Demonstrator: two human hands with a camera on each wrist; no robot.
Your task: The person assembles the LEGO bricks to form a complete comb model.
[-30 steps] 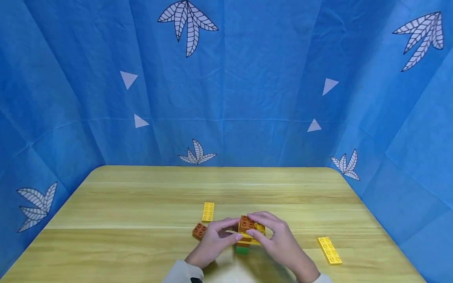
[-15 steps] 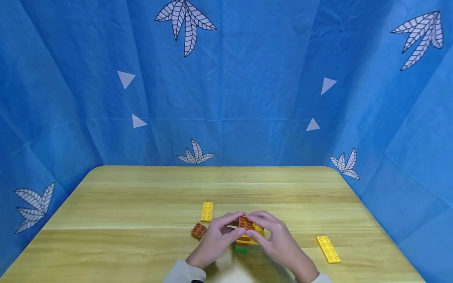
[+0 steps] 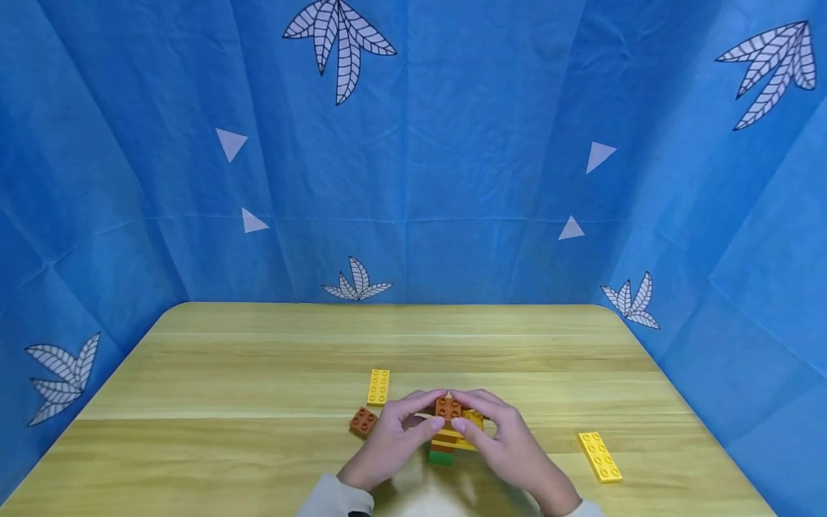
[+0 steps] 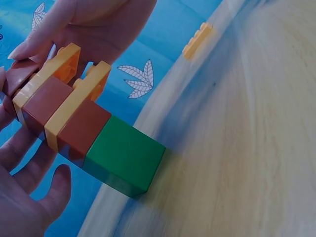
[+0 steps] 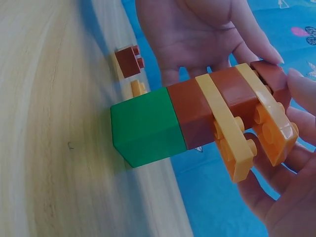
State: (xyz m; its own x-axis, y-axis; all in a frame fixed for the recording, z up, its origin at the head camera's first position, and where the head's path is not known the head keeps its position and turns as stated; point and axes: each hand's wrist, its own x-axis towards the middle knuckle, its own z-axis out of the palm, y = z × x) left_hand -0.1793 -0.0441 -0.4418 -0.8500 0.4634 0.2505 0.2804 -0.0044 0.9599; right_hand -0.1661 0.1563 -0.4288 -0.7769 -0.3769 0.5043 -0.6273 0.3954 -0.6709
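Observation:
A stack of toy building bricks stands upright on the table: a green block [image 4: 126, 155] at the bottom, then brown bricks alternating with yellow plates [image 5: 222, 123] that jut to the right. The top brown brick [image 3: 448, 408] sits slightly askew in the right wrist view, with a small gap beneath. My left hand [image 3: 395, 436] pinches it from the left, thumb in front and index finger behind. From the right, my right hand [image 3: 507, 438] pinches the same brick in mirror fashion. In the head view both hands hide parts of the stack.
Left of the stack, a loose brown brick [image 3: 364, 421] lies beside my left hand. Behind it is a yellow plate [image 3: 378, 387], and another yellow plate [image 3: 600, 457] lies to the right. A blue patterned cloth [image 3: 413, 143] surrounds the wooden table [image 3: 258, 359].
My left index finger has moved from the left side of the top brown brick to behind it, meeting the right fingertips. That brick has shifted slightly. The loose pieces have stayed put.

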